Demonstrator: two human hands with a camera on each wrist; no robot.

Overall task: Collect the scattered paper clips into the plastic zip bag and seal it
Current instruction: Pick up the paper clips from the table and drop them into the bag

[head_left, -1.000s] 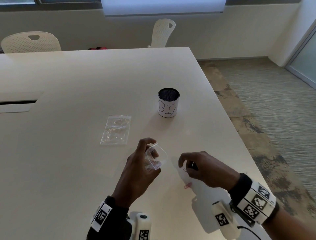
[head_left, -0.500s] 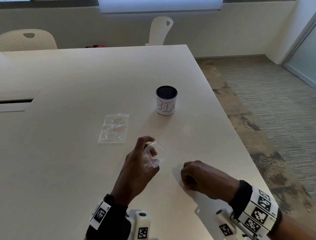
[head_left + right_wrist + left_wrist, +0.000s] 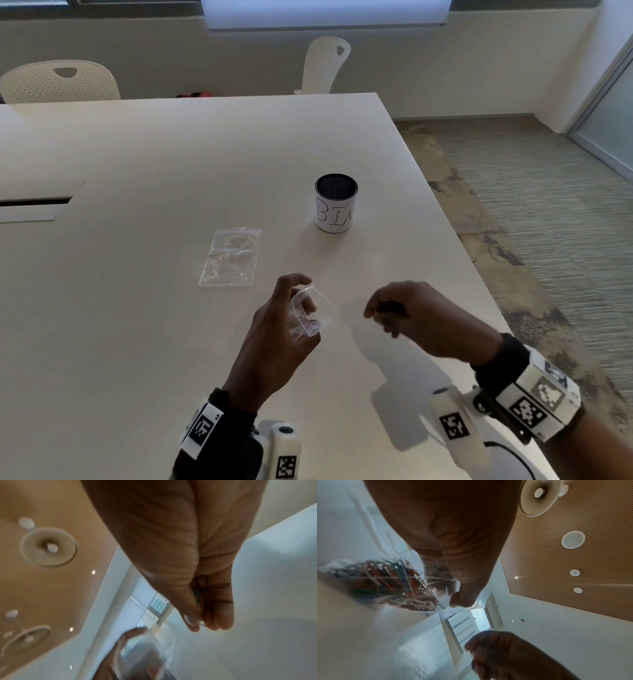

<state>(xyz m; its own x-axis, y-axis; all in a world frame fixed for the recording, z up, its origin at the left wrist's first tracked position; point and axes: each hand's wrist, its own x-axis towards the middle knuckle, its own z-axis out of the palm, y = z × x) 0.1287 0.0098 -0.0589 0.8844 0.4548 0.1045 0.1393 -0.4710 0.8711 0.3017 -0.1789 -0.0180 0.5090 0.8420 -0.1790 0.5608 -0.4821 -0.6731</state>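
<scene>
Mid-collection: left hand gripping open clear plastic zip bag; right hand pinching coloured wire paper clips; next, dropping them in.

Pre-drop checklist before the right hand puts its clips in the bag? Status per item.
1. Zip bag held by left hand: ok, fingers grip it off the table.
2. Bag mouth open toward right hand: ok in the head view, the opening gapes.
3. Clips in right-hand grip: ok, paper clips pinched between thumb and fingers; count cannot tell.
4. Right hand over the mouth: not ok, it is off to the side, apart from the bag.
5. Earlier clips retained in bag: ok, coloured pile sits at the bottom.
6. Loose clips left on table: cannot tell; none visible in the head view.
</scene>
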